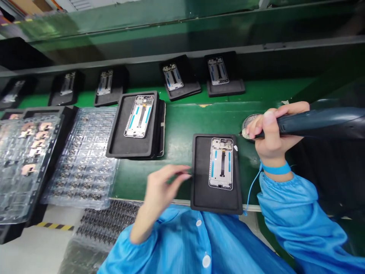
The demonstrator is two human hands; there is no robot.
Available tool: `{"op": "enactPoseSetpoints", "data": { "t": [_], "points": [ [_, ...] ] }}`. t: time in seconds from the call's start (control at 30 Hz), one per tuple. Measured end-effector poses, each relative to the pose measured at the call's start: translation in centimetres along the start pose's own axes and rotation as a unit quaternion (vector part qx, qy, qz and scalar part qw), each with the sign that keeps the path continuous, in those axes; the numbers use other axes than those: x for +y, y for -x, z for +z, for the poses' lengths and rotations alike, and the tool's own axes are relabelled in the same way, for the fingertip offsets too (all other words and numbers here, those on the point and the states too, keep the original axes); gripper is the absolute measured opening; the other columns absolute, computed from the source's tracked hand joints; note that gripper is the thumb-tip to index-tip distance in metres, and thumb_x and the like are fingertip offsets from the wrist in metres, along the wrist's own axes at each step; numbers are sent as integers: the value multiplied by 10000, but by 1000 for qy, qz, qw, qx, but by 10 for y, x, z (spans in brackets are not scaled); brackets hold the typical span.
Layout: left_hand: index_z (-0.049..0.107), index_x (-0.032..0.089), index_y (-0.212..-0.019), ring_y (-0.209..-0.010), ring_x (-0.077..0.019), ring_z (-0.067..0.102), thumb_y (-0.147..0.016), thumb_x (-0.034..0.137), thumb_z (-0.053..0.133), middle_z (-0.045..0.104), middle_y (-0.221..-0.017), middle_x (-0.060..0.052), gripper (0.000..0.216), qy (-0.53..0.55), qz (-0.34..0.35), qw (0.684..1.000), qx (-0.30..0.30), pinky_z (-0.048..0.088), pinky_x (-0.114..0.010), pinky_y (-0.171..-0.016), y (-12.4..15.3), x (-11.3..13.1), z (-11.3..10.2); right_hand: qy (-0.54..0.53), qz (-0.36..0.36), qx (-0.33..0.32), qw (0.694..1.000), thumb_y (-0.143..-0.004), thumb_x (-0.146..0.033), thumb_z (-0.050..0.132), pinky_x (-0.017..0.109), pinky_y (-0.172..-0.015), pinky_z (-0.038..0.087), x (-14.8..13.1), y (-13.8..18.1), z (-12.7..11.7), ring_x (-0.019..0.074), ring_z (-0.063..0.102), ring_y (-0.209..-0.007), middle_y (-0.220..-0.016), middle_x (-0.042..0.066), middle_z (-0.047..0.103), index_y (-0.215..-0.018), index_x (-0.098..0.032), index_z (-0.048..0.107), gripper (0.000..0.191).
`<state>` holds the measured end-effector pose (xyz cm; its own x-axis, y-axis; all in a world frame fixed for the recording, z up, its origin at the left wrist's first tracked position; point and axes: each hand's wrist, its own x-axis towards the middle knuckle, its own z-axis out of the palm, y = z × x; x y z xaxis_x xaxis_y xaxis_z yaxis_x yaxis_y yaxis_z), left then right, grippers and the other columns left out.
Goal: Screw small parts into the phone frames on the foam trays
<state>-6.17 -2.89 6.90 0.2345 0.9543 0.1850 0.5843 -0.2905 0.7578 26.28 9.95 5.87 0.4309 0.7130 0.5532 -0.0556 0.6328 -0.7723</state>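
Observation:
My right hand (270, 131) is shut around the grip of a dark electric screwdriver (310, 123), its tip pointing left. The tip sits just over the rim of a round metal screw dish (250, 125). To its left, a phone frame with exposed inner parts (221, 163) lies face up on a black foam pad (205, 190). My left hand (165, 186) hovers just left of that pad, fingers loosely curled, with nothing visible in them.
Another phone frame (139, 116) lies on a black pad on the green bench. Several more sit on pads along a rear conveyor. Clear plastic trays of small parts (82, 160) stand at left. A blue wrist strap (276, 168) circles my right wrist.

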Motion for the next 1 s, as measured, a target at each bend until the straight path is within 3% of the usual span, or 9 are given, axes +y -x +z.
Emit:
{"op": "enactPoseSetpoints", "data": {
  "t": [0.1,0.17,0.23,0.33,0.5,0.6,0.7,0.83,1.0],
  "points": [
    [1028,250,-1207,-1015,-228,968,-1278,232,813,998,-1136,-65,226,49,84,982,-164,794,-329,-1012,-35,15,65,2,10,-7,1000,-1076,-572,1052,314,-440,542,6,0,-3,141,518,-413,-683,-130,548,-1081,-338,619,492],
    [1026,241,-1198,-1059,-238,965,-1240,164,850,992,-1159,-63,197,33,98,966,-235,773,-336,-1059,-46,19,92,8,15,-6,1000,-1065,-588,1062,315,-438,536,12,-1,-5,137,497,-413,-677,-134,543,-1081,-338,616,511],
    [1024,234,-1211,-1107,-256,955,-1228,151,868,991,-1178,-65,178,10,98,953,-287,744,-366,-1112,-49,22,104,13,19,-7,1000,-1064,-599,1061,315,-438,535,17,-1,-8,136,497,-419,-679,-137,534,-1087,-341,613,517],
    [1017,235,-1278,-1178,-285,915,-1254,204,868,997,-1209,-74,154,-9,99,941,-324,672,-428,-1163,-47,25,101,15,12,-10,1000,-1090,-597,1040,317,-449,523,22,-3,-11,135,513,-440,-709,-130,538,-1115,-350,631,479],
    [920,282,-1614,-1273,-331,800,-1247,248,902,981,-1229,-93,368,-56,73,942,-324,568,-474,-1101,-48,29,88,10,-13,-20,1000,-1111,-589,1031,346,-437,491,22,-5,-11,141,486,-439,-728,-124,527,-1136,-369,652,438],
    [867,325,-1715,-1397,-370,742,-1207,289,964,941,-1398,-120,518,-76,92,947,-299,566,-520,-1142,-45,26,88,20,-10,-23,999,-1120,-593,1017,368,-427,497,17,-5,-9,151,493,-444,-736,-117,528,-1110,-369,641,438],
    [867,337,-1709,-1513,-419,708,-1200,381,980,889,-1521,-150,523,-103,110,956,-250,562,-598,-1219,-36,18,90,40,6,-20,999,-1107,-633,1020,390,-431,514,10,-5,-8,155,505,-450,-738,-108,522,-1093,-370,627,473],
    [914,327,-1590,-1599,-425,710,-1247,397,909,886,-1527,-148,350,-105,144,961,-213,560,-627,-1308,-26,5,92,40,-3,-6,999,-1093,-645,1046,373,-446,476,-3,-14,-12,143,488,-463,-745,-98,501,-1066,-359,626,509],
    [964,298,-1438,-1567,-407,738,-1228,363,915,908,-1479,-144,225,-79,163,963,-198,579,-608,-1314,-48,-9,95,71,-19,38,997,-1102,-584,1028,380,-466,448,-11,-36,-34,173,454,-446,-662,-103,450,-1044,-358,609,480]
  ]
}}
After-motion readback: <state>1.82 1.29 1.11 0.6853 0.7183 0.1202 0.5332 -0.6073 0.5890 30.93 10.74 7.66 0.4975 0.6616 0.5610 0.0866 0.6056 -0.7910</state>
